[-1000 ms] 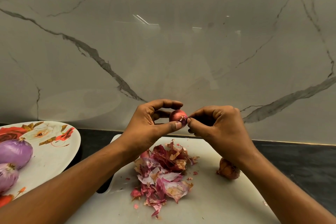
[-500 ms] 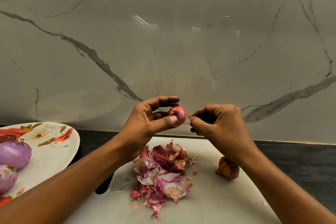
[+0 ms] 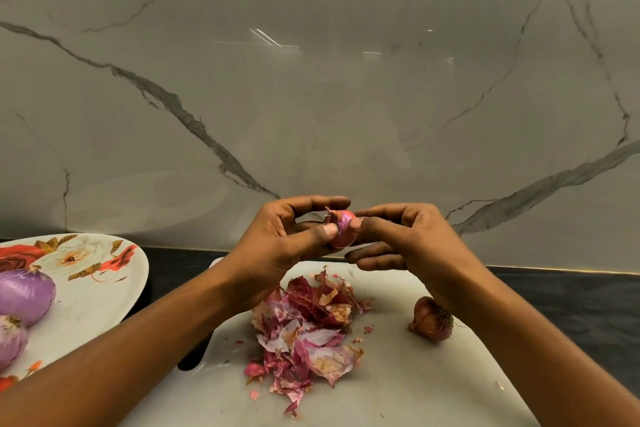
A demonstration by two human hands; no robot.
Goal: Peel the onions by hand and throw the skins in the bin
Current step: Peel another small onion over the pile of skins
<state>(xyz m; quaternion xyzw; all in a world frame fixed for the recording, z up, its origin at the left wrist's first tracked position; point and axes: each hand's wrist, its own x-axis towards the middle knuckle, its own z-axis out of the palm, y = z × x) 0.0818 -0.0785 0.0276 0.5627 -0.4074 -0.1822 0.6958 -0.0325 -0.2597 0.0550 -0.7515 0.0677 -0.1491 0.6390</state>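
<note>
A small red onion (image 3: 343,228) is held in the air above the white cutting board (image 3: 408,388). My left hand (image 3: 287,239) grips it between thumb and curled fingers. My right hand (image 3: 401,239) pinches its right side, thumb tip on the skin. A loose flap of skin sticks up at the onion's top left. A heap of red and pale onion skins (image 3: 308,329) lies on the board beneath my hands. One small unpeeled onion (image 3: 431,321) rests on the board to the right, partly behind my right wrist.
A floral plate (image 3: 86,284) at the left holds two peeled purple onions (image 3: 24,295). Dark counter (image 3: 571,305) borders the board at right and back. A marble wall rises just behind. No bin is in view.
My right hand parted from the onion, then closed back in and now pinches its right side. The left hand has turned the onion, and a flap of skin stands up at its top.
</note>
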